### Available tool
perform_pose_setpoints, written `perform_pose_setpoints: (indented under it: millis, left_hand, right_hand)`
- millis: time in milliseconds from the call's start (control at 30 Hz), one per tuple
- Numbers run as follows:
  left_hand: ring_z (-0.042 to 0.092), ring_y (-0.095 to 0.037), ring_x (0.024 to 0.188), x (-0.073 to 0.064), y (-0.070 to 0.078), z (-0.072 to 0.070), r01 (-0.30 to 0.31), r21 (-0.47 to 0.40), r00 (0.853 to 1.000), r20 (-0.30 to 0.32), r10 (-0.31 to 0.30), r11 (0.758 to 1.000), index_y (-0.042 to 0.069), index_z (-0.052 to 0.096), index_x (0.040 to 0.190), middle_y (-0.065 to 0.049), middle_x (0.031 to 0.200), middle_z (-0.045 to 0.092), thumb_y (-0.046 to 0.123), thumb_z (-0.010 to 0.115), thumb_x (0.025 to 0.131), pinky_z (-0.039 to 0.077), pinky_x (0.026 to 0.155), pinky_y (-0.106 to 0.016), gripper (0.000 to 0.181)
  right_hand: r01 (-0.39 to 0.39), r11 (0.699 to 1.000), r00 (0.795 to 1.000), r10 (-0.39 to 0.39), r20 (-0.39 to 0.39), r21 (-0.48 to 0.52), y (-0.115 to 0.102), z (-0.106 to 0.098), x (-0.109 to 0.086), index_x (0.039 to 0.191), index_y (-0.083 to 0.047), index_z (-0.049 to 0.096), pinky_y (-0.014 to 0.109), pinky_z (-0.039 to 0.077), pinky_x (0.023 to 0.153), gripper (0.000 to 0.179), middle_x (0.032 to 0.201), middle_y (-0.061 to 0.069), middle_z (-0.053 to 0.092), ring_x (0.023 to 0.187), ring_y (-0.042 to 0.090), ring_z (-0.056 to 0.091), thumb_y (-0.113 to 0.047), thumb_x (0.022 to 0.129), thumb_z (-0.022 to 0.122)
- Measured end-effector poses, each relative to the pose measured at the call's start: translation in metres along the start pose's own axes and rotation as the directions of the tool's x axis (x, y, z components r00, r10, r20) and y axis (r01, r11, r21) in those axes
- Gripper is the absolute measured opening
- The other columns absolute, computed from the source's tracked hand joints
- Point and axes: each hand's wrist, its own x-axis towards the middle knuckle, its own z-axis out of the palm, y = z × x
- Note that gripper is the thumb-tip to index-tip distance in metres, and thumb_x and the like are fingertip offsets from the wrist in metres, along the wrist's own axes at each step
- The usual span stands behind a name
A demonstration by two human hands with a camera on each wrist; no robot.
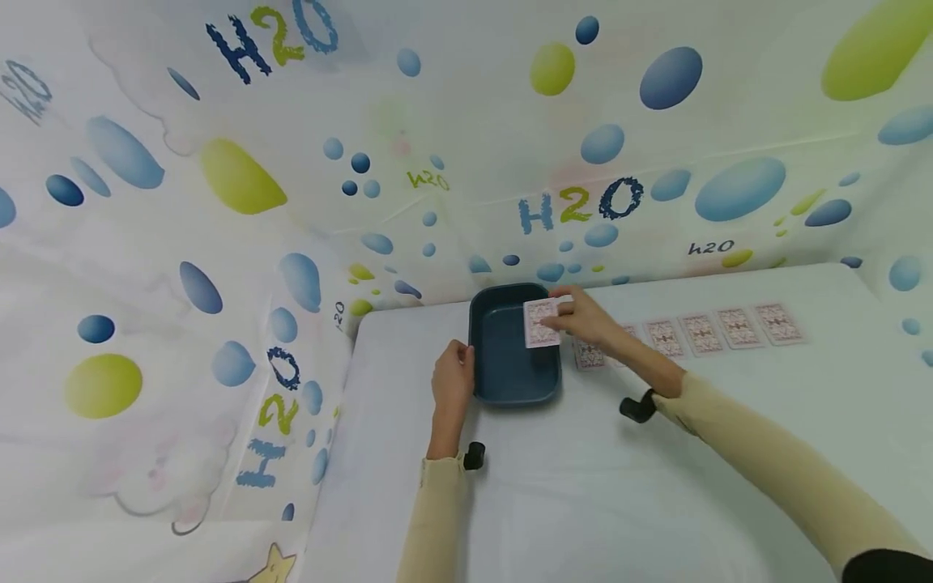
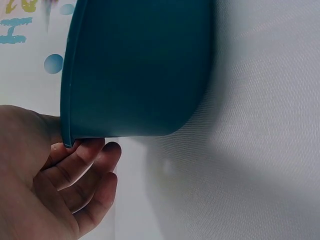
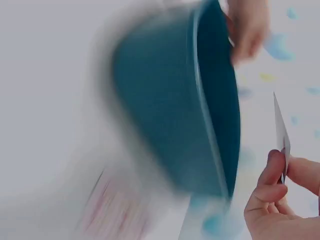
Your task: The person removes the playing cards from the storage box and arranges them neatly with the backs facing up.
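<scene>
A dark teal rectangular tray (image 1: 510, 372) with raised walls stands on the white-covered table. My left hand (image 1: 453, 379) grips its left rim; in the left wrist view the fingers curl under the edge of the tray wall (image 2: 135, 75). Between thumb and fingers, my right hand (image 1: 589, 321) pinches a playing card (image 1: 538, 325), its red-patterned back showing, above the tray's right side. The right wrist view shows that card (image 3: 280, 125) almost edge-on, held apart from the tray (image 3: 155, 100).
To the tray's right, several playing cards (image 1: 701, 334) lie in a row, patterned backs up; the right arm partly hides the nearer ones. A white sheet (image 1: 452, 210) printed with coloured drops and "H2O" hangs behind the table (image 1: 583, 486).
</scene>
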Motion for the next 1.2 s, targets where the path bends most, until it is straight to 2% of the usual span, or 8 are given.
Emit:
perform_pose_setpoints:
  millis: [133, 300, 400, 567, 767, 900, 1100, 1200]
  left_hand:
    - [0.065, -0.025, 0.076, 0.000, -0.004, -0.006, 0.006, -0.015, 1.000, -0.015, -0.006, 1.000, 0.008, 0.064, 0.101, -0.012, 0.096, 0.071, 0.026, 0.057, 0.103, 0.050, 0.064, -0.040, 0.020]
    - [0.061, -0.022, 0.072, 0.001, -0.011, -0.008, 0.003, 0.005, 1.000, -0.018, -0.003, 1.000, 0.008, 0.064, 0.102, -0.010, 0.094, 0.070, 0.026, 0.056, 0.103, 0.047, 0.060, -0.035, 0.020]
    - [0.060, -0.022, 0.071, 0.001, -0.013, -0.010, 0.002, 0.002, 1.000, -0.019, -0.002, 1.000, 0.007, 0.064, 0.102, -0.011, 0.093, 0.069, 0.026, 0.056, 0.103, 0.046, 0.060, -0.035, 0.020]
    - [0.061, -0.024, 0.071, -0.001, -0.017, -0.013, 0.005, 0.004, 0.999, -0.033, -0.005, 1.000, 0.007, 0.063, 0.100, -0.011, 0.092, 0.069, 0.025, 0.057, 0.103, 0.046, 0.060, -0.037, 0.019]
    - [0.062, -0.024, 0.071, -0.002, -0.024, -0.014, -0.018, 0.026, 0.999, -0.039, 0.019, 1.000, 0.007, 0.063, 0.098, -0.011, 0.089, 0.069, 0.026, 0.057, 0.103, 0.046, 0.058, -0.037, 0.020]
    - [0.062, -0.023, 0.071, -0.002, -0.026, -0.016, -0.018, 0.021, 0.999, -0.030, 0.018, 1.000, 0.008, 0.063, 0.099, -0.010, 0.089, 0.069, 0.027, 0.056, 0.103, 0.046, 0.057, -0.035, 0.021]
    - [0.062, -0.022, 0.070, -0.002, -0.025, -0.017, -0.022, 0.018, 0.999, -0.025, 0.022, 1.000, 0.008, 0.063, 0.100, -0.010, 0.089, 0.069, 0.027, 0.056, 0.104, 0.045, 0.056, -0.033, 0.021]
    - [0.061, -0.022, 0.070, -0.002, -0.025, -0.016, -0.024, 0.032, 0.999, -0.027, 0.025, 0.999, 0.008, 0.063, 0.099, -0.010, 0.090, 0.069, 0.027, 0.056, 0.104, 0.045, 0.057, -0.033, 0.021]
  right_hand:
    - [-0.013, 1.000, 0.999, 0.013, -0.048, 0.002, 0.038, -0.069, -0.035, 0.154, -0.005, 0.029, 0.028, 0.050, 0.074, 0.059, 0.113, 0.025, 0.060, 0.083, 0.012, 0.057, -0.018, 0.103, 0.056]
    - [-0.118, 0.981, 0.981, 0.090, -0.175, -0.156, 0.094, -0.159, -0.077, 0.155, 0.003, 0.023, 0.021, 0.048, 0.072, 0.061, 0.131, 0.033, 0.047, 0.086, -0.001, 0.050, -0.024, 0.106, 0.049]
    - [-0.222, 0.952, 0.943, 0.154, -0.295, -0.211, 0.126, -0.208, -0.098, 0.152, 0.011, 0.022, 0.015, 0.044, 0.067, 0.064, 0.135, 0.039, 0.042, 0.080, -0.013, 0.044, -0.028, 0.107, 0.044]
    - [-0.384, 0.909, 0.849, 0.277, -0.450, -0.164, 0.159, -0.260, -0.122, 0.149, 0.015, 0.024, 0.017, 0.047, 0.061, 0.063, 0.126, 0.038, 0.042, 0.071, -0.011, 0.045, -0.028, 0.106, 0.039]
    - [-0.489, 0.862, 0.775, 0.358, -0.521, -0.135, 0.173, -0.272, -0.136, 0.147, 0.016, 0.030, 0.021, 0.046, 0.058, 0.063, 0.111, 0.031, 0.050, 0.069, 0.000, 0.047, -0.029, 0.104, 0.041]
    - [-0.502, 0.852, 0.743, 0.338, -0.578, -0.148, 0.177, -0.262, -0.136, 0.140, 0.019, 0.033, 0.026, 0.041, 0.062, 0.060, 0.115, 0.035, 0.048, 0.088, 0.028, 0.054, -0.027, 0.102, 0.042]
    - [-0.534, 0.820, 0.680, 0.273, -0.681, -0.205, 0.181, -0.247, -0.132, 0.123, 0.021, 0.039, 0.055, 0.034, 0.080, 0.048, 0.114, 0.042, 0.037, 0.110, 0.057, 0.034, -0.021, 0.101, 0.043]
    - [-0.545, 0.800, 0.675, 0.239, -0.698, -0.253, 0.183, -0.242, -0.131, 0.115, 0.021, 0.044, 0.064, 0.026, 0.088, 0.042, 0.111, 0.042, 0.035, 0.110, 0.059, 0.030, -0.019, 0.102, 0.042]
